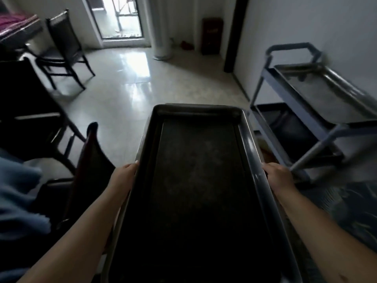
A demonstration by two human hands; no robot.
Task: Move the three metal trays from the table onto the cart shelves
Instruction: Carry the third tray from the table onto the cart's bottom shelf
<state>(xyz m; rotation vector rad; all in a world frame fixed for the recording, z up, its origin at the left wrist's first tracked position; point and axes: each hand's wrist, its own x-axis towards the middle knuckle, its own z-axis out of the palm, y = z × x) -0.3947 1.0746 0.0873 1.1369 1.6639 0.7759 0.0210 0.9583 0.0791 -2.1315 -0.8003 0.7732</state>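
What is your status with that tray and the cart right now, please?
Left hand and right hand grip the metal tray by its long sides. Cart ahead right, top shelf already trayed. Path clear.

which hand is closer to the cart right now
Right. The right hand grips the tray edge beside the cart; the left hand holds the far edge.

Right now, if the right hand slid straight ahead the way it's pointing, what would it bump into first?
The right hand grips the metal tray by its right rim and points forward. Straight on, it would probably meet the cart first, at its lower shelf, though depth is hard to judge here.
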